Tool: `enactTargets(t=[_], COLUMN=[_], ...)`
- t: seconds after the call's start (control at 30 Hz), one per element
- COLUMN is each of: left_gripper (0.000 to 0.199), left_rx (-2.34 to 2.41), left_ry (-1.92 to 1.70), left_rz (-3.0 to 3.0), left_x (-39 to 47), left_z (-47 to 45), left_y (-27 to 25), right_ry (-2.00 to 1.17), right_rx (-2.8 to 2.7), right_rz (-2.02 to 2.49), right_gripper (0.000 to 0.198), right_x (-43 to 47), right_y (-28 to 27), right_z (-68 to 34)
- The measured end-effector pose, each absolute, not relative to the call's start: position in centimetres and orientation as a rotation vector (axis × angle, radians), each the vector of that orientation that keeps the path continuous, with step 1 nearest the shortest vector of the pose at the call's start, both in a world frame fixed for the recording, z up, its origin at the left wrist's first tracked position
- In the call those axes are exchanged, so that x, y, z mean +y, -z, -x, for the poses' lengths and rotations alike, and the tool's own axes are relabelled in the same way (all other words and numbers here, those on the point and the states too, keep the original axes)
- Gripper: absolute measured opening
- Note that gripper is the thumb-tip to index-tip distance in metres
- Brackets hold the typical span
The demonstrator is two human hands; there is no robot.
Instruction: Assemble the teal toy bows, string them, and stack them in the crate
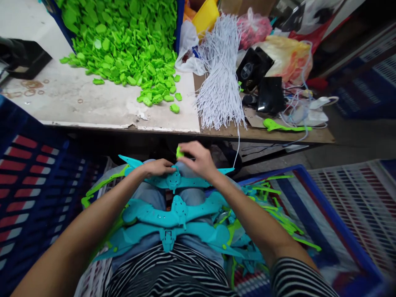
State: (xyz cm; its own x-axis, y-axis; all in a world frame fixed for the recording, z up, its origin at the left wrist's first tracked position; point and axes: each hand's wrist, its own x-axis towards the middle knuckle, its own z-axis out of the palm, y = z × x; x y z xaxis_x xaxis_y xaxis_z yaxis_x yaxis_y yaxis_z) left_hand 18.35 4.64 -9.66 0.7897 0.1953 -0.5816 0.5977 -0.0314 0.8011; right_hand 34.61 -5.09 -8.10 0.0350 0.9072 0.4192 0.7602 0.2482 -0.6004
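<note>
Across my lap lie several turquoise plastic bow-shaped parts. My left hand [157,168] rests with its fingers closed on the farthest turquoise part [173,180], near its raised centre. Just above that centre, my right hand [198,156] pinches a small bright green plastic piece [179,152] between thumb and fingers. A white cord [237,149] runs from the table edge down to the right tip of this part. Closer to my body are a second turquoise part [181,211] and a third [168,236], each with a slotted centre block.
A blue bin [178,24] spills green pieces [123,62] over the white tabletop [102,101]. Beside it hang white cords [220,78]. Black boxes [270,95] and a power strip [312,117] lie farther right. Blue crates [305,177] flank me, the right one holding green and turquoise parts.
</note>
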Motion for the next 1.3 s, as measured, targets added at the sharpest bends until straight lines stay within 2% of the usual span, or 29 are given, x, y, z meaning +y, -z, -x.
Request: enactTargets(t=[0.13,0.3,0.53,0.67,0.73,0.83,0.93,1.03,1.13,1.3], left_gripper=[0.047,0.04,0.041,0.042,0.04,0.035,0.032,0.032,0.034,0.039], left_rx=[0.666,0.675,0.487,0.501,0.546,0.661,0.716,0.661,0.58,0.684], left_ry=[0.338,0.297,0.332,0.299,0.294,0.281,0.274,0.258,0.254,-0.032], left_rz=[-1.48,-1.456,-1.56,-1.7,-1.712,-1.72,-1.746,-1.839,-1.964,-2.353], left_x=[4.9,4.8,5.0,4.7,4.5,4.1,3.9,4.0,3.9,1.5], left_z=[-18.6,-18.7,-18.1,-18.1,-18.4,-18.8,-19.0,-19.1,-19.3,-18.8], left_y=[10.5,11.3,11.3,11.5,11.6,11.9,12.1,12.3,11.9,10.9], right_ry=[-0.143,-0.028,-0.08,-0.264,-0.399,-0.644,-0.756,-0.658,-0.52,-0.012], right_rx=[-1.933,-1.902,-1.732,-1.565,-1.436,-1.295,-1.311,-1.562,-1.722,-1.752], right_rz=[1.517,1.621,1.7,1.851,1.923,1.967,2.009,1.963,1.902,1.951], right_gripper=[0.021,0.019,0.02,0.018,0.03,0.059,0.065,0.052,0.017,0.028], right_x=[-11.0,-11.5,-11.7,-11.9,-11.2,-10.1,-9.7,-9.5,-6.6,6.0], right_y=[11.7,14.2,14.5,14.7,14.8,14.8,14.2,12.2,9.0,4.1], right_z=[-30.9,-29.4,-29.1,-28.6,-28.8,-29.3,-29.8,-31.1,-34.1,-40.4])
